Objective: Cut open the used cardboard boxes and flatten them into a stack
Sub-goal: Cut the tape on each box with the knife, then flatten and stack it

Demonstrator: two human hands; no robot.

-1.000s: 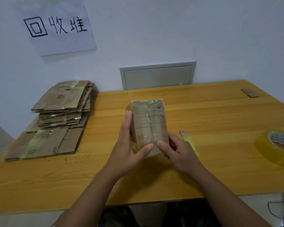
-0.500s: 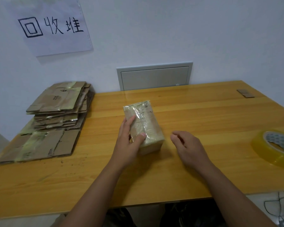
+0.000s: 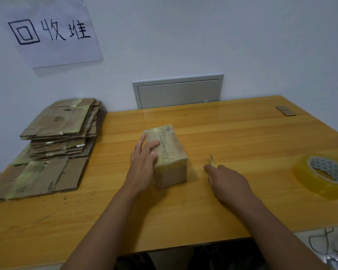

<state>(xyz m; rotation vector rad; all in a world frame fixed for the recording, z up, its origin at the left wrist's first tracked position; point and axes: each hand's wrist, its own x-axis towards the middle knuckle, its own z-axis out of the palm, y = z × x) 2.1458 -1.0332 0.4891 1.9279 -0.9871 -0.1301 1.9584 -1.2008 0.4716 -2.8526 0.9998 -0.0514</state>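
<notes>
One taped cardboard box point(image 3: 167, 152), brown, sealed along its top with yellowish clear tape, lying flat near the middle of the table point(image 3: 242, 137) with its long axis running toward 12 o'clock.

Left hand point(image 3: 142, 164): laid against the box's left side, fingers point(image 3: 151, 146) bent over the top edge and resting on the taped face, steadying the box.

Right hand point(image 3: 227, 182): on the table at 3 o'clock of the box, apart from it, fingers curled down onto a small cutter. Only the cutter's blade tip point(image 3: 211, 159) and a bit of yellow-green body show past the knuckles; the grip itself is hidden, so how firmly it is held cannot be told.

Stack of flattened boxes point(image 3: 61, 137): at 9 to 10 o'clock of the box, by the table's left edge, many layers, tape strips on them. One wider flattened sheet point(image 3: 41, 178) lies lowest and juts toward the near side.

Roll of clear tape point(image 3: 320, 176): lying flat at 3 o'clock, by the right edge.

Two small cardboard scraps point(image 3: 286, 110): far right corner, at 1 o'clock.

Paper sign point(image 3: 53, 32): on the wall at 11 o'clock, hand-lettered in black.

Grey wall panel point(image 3: 178, 91): behind the table at 12 o'clock.
</notes>
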